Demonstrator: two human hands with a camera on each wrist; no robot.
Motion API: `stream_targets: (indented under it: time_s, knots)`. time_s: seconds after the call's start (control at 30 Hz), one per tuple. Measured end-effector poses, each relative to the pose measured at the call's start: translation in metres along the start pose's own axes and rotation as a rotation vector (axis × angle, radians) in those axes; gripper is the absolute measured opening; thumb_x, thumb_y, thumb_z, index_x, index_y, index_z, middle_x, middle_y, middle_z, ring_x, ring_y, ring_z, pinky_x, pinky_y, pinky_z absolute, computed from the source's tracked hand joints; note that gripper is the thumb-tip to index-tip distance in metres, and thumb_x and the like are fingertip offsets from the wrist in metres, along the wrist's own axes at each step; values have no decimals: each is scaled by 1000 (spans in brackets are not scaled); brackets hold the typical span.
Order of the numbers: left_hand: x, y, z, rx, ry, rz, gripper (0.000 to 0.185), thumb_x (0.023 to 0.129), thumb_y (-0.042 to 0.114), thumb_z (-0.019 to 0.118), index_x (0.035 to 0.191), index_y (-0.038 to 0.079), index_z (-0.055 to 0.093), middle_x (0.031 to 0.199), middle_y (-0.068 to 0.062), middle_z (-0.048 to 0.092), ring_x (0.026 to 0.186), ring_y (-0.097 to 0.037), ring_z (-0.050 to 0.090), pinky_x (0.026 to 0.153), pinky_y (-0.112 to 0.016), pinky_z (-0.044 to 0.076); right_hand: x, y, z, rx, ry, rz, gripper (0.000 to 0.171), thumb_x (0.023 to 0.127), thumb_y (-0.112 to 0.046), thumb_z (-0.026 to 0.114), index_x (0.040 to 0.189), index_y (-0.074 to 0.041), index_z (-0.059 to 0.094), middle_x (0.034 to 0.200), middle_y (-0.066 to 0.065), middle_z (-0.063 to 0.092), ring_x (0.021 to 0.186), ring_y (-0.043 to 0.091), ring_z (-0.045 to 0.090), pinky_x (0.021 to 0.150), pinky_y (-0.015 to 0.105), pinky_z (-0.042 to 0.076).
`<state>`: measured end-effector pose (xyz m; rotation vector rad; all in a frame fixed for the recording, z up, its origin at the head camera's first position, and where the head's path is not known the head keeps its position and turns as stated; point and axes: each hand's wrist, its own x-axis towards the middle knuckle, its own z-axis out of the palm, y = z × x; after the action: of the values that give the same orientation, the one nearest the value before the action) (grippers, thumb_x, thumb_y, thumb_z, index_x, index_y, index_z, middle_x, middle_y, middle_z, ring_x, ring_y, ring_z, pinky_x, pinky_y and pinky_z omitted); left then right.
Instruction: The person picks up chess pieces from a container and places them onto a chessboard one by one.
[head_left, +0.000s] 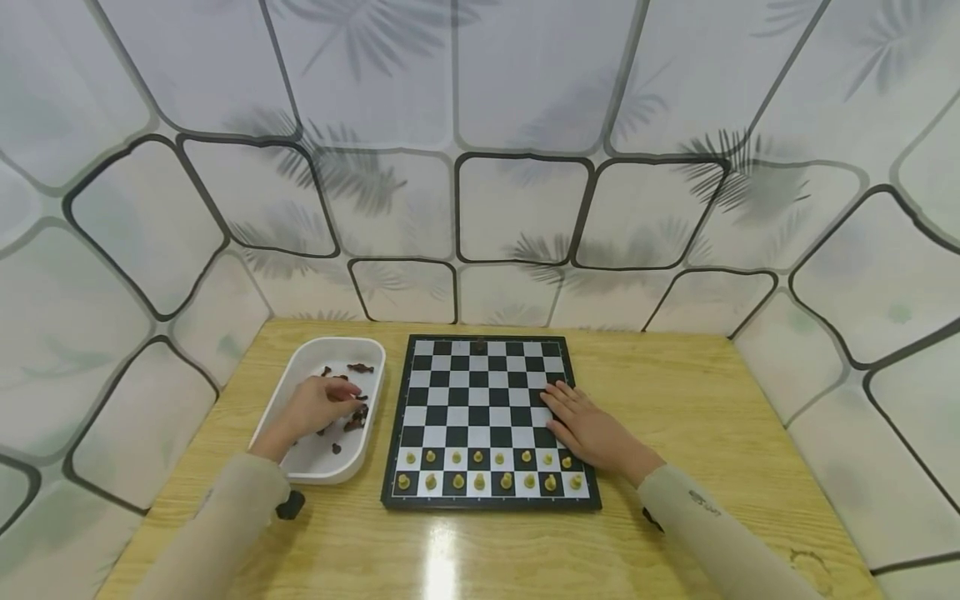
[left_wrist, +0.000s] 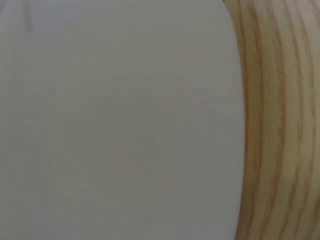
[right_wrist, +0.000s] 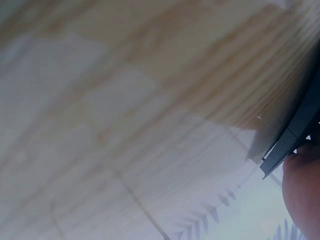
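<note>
In the head view my left hand (head_left: 318,407) reaches into a white plastic tray (head_left: 311,468), fingers bent above several dark brown chess pieces (head_left: 356,422); I cannot tell whether a piece is pinched there. The tray's pale wall (left_wrist: 125,120) fills most of the left wrist view. To the right lies a black-and-white chessboard (head_left: 457,392). Yellowish chess pieces (head_left: 479,481) line its two near rows, and one dark piece (head_left: 480,343) stands on the far row. My right hand (head_left: 592,432) rests on the board's right edge, fingers extended. Part of that hand (right_wrist: 302,195) shows beside the board's dark edge (right_wrist: 292,132).
Tray and board stand side by side on a wood-grain table (head_left: 675,392). Behind and at both sides hangs patterned fabric (head_left: 517,208) with dark outlines and leaf prints. Light glares off the table (head_left: 441,554) in front of the board.
</note>
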<state>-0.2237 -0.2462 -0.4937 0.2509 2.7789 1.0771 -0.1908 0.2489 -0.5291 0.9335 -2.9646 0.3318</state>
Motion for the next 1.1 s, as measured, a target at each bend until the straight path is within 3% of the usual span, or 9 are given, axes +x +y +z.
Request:
stream_targets:
  time_s: [0.4, 0.63, 1.1]
  knots:
    - [2, 1, 5, -21, -57, -18, 27, 93, 15, 77, 118, 6, 78, 96, -7, 77, 76, -13, 66, 62, -30, 56, 0, 1, 0, 7, -15, 16, 57, 113, -35, 46, 161, -5, 40, 170, 16, 37, 160, 38, 28, 130, 53, 27]
    - [4, 1, 8, 0, -76, -29, 29, 94, 18, 78, 121, 8, 78, 106, -10, 79, 83, -13, 69, 69, -28, 58, 1, 3, 2, 4, -21, 12, 57, 113, -36, 45, 161, -6, 41, 170, 15, 37, 160, 36, 28, 130, 52, 27]
    - [2, 4, 9, 20, -48, -26, 27, 92, 19, 80, 116, 6, 79, 107, -12, 79, 89, -15, 71, 76, -30, 59, 1, 5, 5, -8, -16, 7, 57, 113, -36, 45, 161, -4, 41, 169, 17, 38, 160, 38, 29, 130, 54, 27]
